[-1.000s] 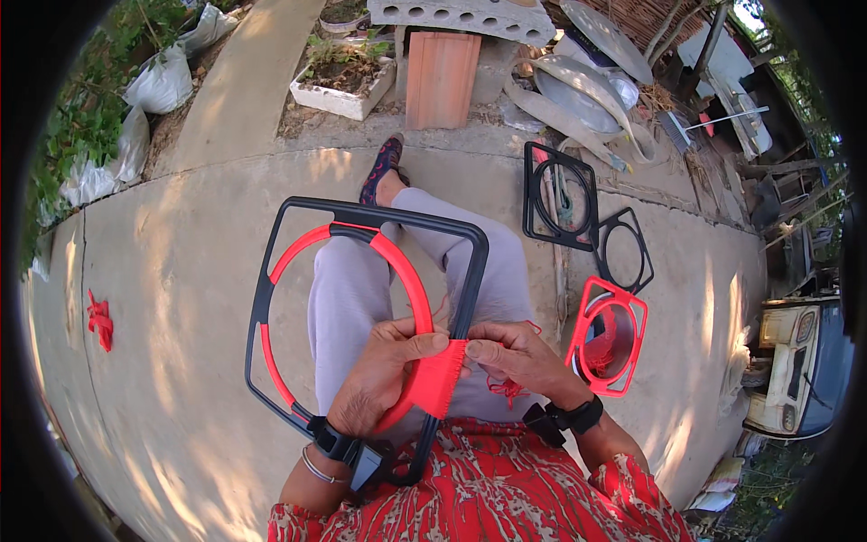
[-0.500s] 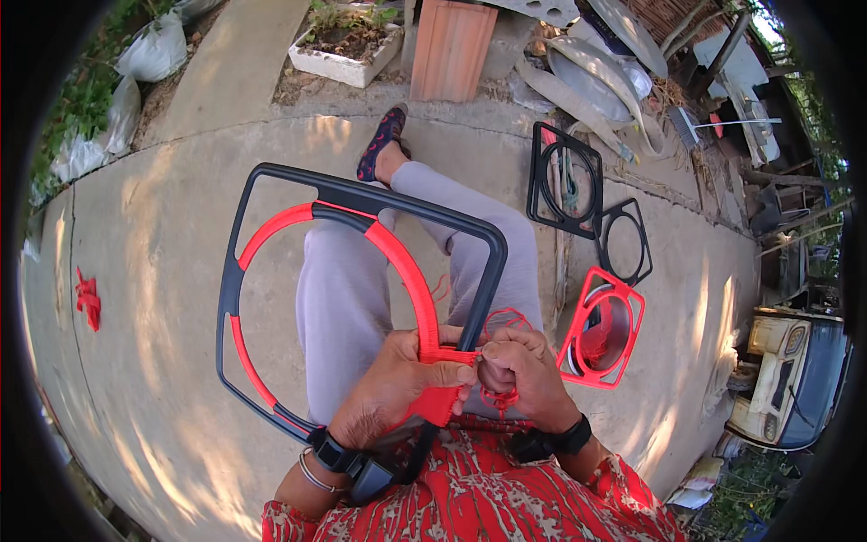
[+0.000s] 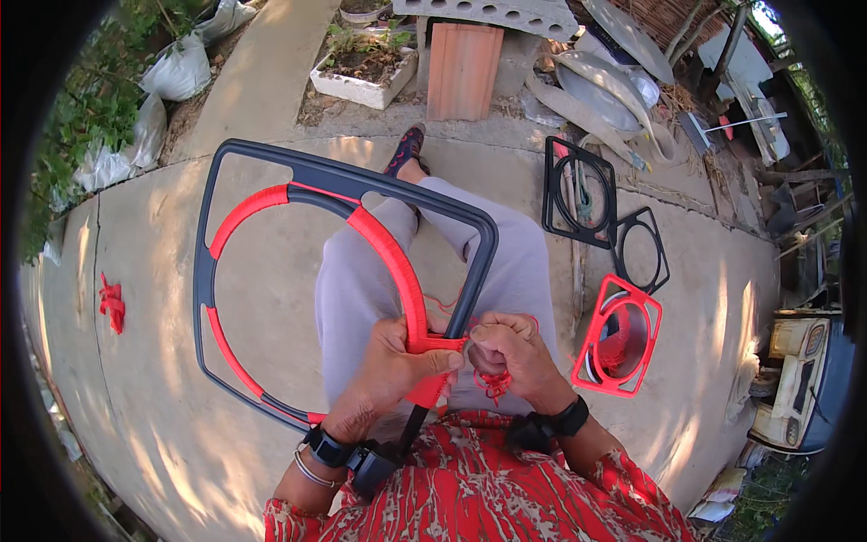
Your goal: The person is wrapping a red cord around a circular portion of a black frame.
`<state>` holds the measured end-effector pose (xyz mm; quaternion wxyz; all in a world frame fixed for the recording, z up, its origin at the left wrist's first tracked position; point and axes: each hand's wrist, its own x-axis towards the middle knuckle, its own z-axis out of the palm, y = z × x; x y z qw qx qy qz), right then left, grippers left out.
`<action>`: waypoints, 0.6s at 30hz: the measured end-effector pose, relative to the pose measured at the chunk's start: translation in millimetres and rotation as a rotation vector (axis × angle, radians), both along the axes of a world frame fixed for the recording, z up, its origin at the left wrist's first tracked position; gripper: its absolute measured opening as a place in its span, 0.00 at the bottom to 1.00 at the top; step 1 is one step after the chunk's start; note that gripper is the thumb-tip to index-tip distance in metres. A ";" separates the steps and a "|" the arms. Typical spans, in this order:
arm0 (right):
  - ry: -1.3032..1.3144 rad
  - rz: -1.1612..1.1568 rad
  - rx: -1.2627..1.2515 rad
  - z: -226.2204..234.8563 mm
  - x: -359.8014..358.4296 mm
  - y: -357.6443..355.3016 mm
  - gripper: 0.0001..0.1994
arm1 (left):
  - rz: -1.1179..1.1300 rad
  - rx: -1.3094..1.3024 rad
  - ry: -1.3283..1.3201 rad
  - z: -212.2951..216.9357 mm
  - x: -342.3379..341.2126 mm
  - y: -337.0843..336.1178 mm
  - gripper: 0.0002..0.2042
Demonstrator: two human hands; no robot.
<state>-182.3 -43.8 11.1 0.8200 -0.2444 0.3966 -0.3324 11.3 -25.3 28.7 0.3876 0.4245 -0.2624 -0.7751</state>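
Note:
A large black square frame (image 3: 406,187) with an inner ring rests tilted over my lap. Red cord wrapping (image 3: 398,262) covers parts of that ring in tight turns. My left hand (image 3: 386,372) is closed around the wrapped corner, its thumb pressing on the red band. Just right of it, my right hand (image 3: 519,355) is closed in a pinch on red cord drawn from the frame. A loose tangle of red cord (image 3: 492,386) hangs below the right fingers. The exact fingertip grip there is partly hidden.
To the right on the concrete stand a red frame (image 3: 651,348) with a round container inside it and two black frames (image 3: 610,194). A red scrap (image 3: 111,304) lies far left. Farther off are a white planter box (image 3: 361,88), an orange hollow block (image 3: 462,74) and a vehicle (image 3: 793,384).
The black frame has shifted left and slightly up in the picture with my left hand. My right hand stays beside it, pinching close to the red band. The background has slid rightward.

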 end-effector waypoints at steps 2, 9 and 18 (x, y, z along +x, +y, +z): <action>-0.040 0.054 -0.101 7.6 1.2 -9.4 0.12 | -0.032 -0.071 -0.052 16.2 3.8 -7.6 0.10; 0.006 0.014 -0.185 14.5 -9.5 7.3 0.11 | -0.020 -0.199 -0.230 29.5 -14.4 10.0 0.10; 0.066 -0.002 -0.237 4.5 -22.4 33.5 0.14 | 0.064 0.053 0.006 14.8 -30.4 36.6 0.06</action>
